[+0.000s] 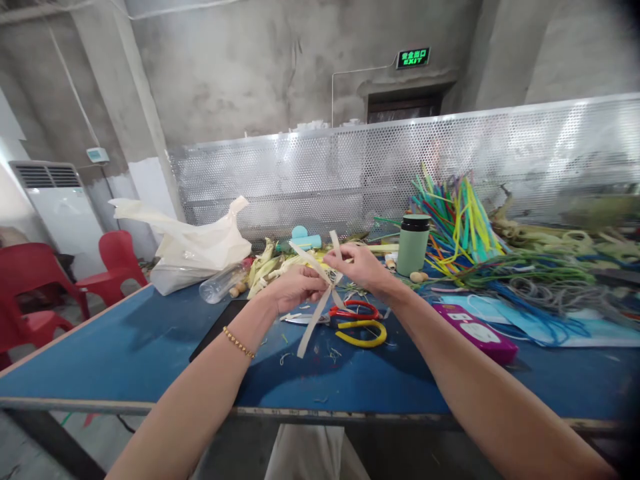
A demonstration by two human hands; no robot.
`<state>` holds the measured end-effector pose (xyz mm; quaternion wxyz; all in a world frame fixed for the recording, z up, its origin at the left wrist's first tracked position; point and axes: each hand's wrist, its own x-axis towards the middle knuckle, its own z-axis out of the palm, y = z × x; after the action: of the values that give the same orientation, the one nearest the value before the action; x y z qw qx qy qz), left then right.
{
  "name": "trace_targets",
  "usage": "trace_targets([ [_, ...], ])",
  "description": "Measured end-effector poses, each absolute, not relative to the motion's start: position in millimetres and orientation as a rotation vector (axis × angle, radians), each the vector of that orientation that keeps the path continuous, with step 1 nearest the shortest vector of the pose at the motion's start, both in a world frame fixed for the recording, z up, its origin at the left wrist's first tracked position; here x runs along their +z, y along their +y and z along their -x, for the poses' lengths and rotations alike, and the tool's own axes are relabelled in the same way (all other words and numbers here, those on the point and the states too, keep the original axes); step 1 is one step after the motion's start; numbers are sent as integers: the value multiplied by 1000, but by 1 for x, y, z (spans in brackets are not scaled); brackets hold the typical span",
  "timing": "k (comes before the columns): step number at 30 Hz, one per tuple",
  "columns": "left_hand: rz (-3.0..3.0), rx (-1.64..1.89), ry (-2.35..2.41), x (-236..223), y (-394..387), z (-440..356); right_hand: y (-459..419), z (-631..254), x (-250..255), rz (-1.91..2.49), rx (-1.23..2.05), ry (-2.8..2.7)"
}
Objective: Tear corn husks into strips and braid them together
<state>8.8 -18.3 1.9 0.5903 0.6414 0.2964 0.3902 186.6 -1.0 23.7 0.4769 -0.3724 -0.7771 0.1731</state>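
Left hand (300,288): fingers were closed on the pale strips (315,323), near where they crossed
Right hand (357,265): pinched an upper strip between thumb and fingers
Pale strips: were held above the desk (125,353), between both hands
Scissors (345,314): lay just below, red and yellow handles rightward
Green jar (413,251): stood upright beyond the right wrist

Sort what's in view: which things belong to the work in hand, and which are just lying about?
In the work:
pale strips, in the left hand and right hand
red handle and yellow handle nearby, untouched, probably cutting tools

Apparently just lying about:
pale bag
clear bottle
green canister
purple box
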Motion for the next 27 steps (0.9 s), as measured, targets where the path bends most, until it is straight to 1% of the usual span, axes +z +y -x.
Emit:
trace_targets([
  [2, -1507, 840, 673, 2, -19, -7, -4, -187, 23, 846, 455, -2043],
  [6, -1480, 813, 655, 0, -17, -5, -12, -189, 26, 711, 788, -2080],
  [10, -1458, 833, 668, 2, -18, -5, -15, -190, 27, 718, 860, -2009],
  [13, -1439, 862, 702, 6, -21, -8, -13, -189, 26, 740, 814, -2006],
  [18, -1489, 956, 678, 6, -20, -10, -12, -189, 29, 817, 587, -2009],
  [24, -1656, 1026, 716, -2, -12, -8, -10, -188, 27, 869, 466, -1987],
  [27, -1680, 1055, 753, -6, -10, -9, -6, -185, 23, 848, 457, -1962],
])
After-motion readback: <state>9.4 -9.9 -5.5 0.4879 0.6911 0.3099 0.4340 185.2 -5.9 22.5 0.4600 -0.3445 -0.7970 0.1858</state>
